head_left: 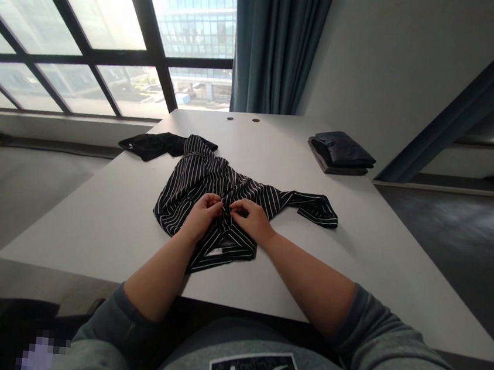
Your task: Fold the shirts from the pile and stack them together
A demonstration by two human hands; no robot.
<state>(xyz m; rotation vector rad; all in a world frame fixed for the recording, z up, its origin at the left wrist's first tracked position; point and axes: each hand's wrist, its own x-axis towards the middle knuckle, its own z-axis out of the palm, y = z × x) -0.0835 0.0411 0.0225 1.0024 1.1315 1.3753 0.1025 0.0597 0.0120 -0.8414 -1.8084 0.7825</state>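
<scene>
A black shirt with white stripes (195,173) lies crumpled on the white table in front of me, its collar toward my body and one sleeve stretched out to the right. Both hands meet at the front of the shirt, just above the collar. My left hand (203,213) pinches the cloth on the left side of the front opening. Close beside it, my right hand (250,216) has its fingers curled and pinches the fabric on the other side. Any button between the fingertips is too small to make out.
Dark folded clothes (343,151) are stacked at the table's back right. A black garment (154,144) lies at the left edge, partly behind the shirt. The white table (105,229) reaches back to a blue curtain (279,47) and a window.
</scene>
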